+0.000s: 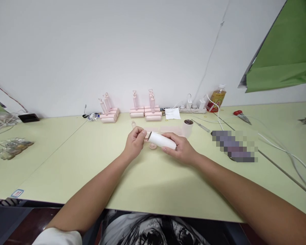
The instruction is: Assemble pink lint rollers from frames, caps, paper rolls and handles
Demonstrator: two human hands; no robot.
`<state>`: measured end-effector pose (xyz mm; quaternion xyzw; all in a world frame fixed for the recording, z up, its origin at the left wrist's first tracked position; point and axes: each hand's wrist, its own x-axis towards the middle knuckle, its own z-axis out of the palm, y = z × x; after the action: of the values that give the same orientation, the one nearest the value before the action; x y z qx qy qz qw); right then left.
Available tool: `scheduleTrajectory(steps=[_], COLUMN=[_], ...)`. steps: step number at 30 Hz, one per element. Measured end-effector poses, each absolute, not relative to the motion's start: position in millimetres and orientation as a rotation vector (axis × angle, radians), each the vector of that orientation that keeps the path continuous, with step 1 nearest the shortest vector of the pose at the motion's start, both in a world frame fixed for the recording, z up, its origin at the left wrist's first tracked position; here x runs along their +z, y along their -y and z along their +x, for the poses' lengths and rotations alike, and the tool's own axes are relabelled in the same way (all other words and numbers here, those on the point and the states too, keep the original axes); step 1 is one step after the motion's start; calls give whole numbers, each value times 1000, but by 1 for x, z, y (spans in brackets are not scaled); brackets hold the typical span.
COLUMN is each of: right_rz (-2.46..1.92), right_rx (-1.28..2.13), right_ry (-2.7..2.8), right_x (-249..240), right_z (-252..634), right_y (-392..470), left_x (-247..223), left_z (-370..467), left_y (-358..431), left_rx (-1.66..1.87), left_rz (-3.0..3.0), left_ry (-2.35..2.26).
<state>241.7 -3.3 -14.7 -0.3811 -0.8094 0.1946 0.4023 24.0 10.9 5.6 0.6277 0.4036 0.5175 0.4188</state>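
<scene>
Right hand (181, 148), grip curled around a white roll (160, 140)

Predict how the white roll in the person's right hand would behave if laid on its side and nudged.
The white roll would probably roll, given its rounded, cylindrical side. It may be light for its size, since its left end shows a dark, seemingly hollow core. It seems fairly stiff, looking straight in the right hand.
</scene>
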Motion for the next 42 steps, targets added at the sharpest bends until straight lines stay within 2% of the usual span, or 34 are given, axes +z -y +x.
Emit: scheduleTrajectory(steps=[9,27,42], right_rz=[-900,-850,-936], right_rx=[445,458,455], right_ry=[2143,2192,1967], right_x=[-9,-7,-13], right_z=[237,236,239], right_y=[8,11,6], left_x=[-6,-3,-8], left_z=[20,24,22], left_y=[-12,-5,-8], left_rx=[1386,1226,1375], left_rz=[2026,2084,2129], left_ry=[-1021,-995,-992])
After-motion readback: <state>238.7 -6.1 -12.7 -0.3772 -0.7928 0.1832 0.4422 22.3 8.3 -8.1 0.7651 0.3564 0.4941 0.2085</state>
